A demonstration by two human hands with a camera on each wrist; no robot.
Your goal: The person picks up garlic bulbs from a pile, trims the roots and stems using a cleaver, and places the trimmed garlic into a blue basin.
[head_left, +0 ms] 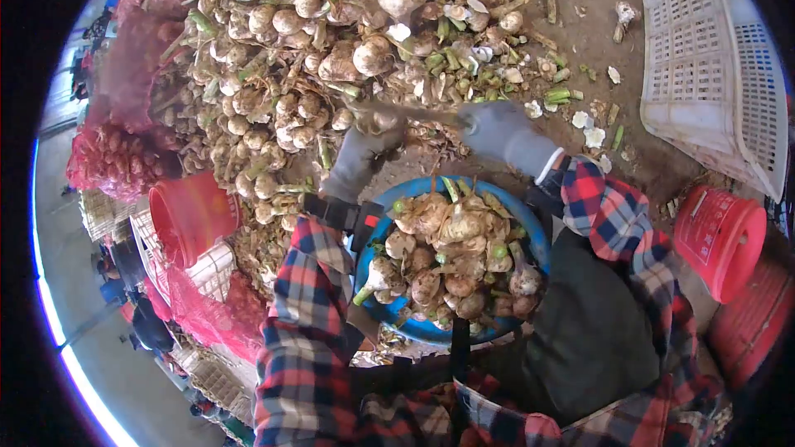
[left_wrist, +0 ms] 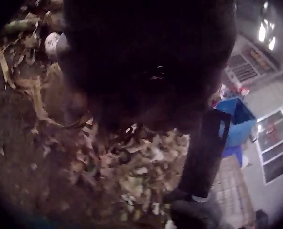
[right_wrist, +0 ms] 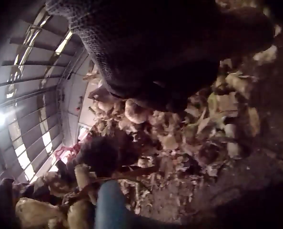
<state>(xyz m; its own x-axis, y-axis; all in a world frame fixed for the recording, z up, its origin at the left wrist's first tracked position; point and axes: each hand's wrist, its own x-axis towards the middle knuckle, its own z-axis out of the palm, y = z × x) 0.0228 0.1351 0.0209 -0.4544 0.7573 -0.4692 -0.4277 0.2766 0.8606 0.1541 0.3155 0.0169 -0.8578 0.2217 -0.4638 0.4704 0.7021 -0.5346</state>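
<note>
Brown and off-white garlic heap (head_left: 290, 58), loose, spread over the ground in the upper middle and left of the head view; stalks and roots are left on many bulbs, which are pointed in mixed directions.

White plastic crate (head_left: 687, 58), slotted, placed at the upper right, well apart from the hands.

Pink mesh sacks (head_left: 124, 157), filled, ranged along the left of the heap.

Plaid sleeves (head_left: 306, 306), red, navy and white, by which both forearms are covered.

Blue tub (head_left: 542, 236), round, set close before the person's body, below the hands in the head view; garlic bulbs are piled inside it.

Red buckets, two: one (head_left: 195, 219) tilted beside the heap at left, one (head_left: 716, 236) tilted at right, below the crate; lettering is borne by the latter.

Hands, a pair, grey-gloved, held at the near edge of the heap, just beyond the tub. The left hand (head_left: 363, 153) is closed round a bulb; the right hand (head_left: 501, 132) is closed on one end of a long piece. In both wrist views the fingers are lost in shadow.

Long brown piece (head_left: 426, 113), narrow, held between the hands. Its long axis is laid nearly level across the head view, the right end slightly lower. Whether stalk or tool cannot be told.

Held garlic bulb (head_left: 381, 122), soiled, located in the left hand at the left part of the long piece; its own axis is too blurred to be read.

White scraps (head_left: 594, 137), flat, scattered over the ground right of the heap.
</note>
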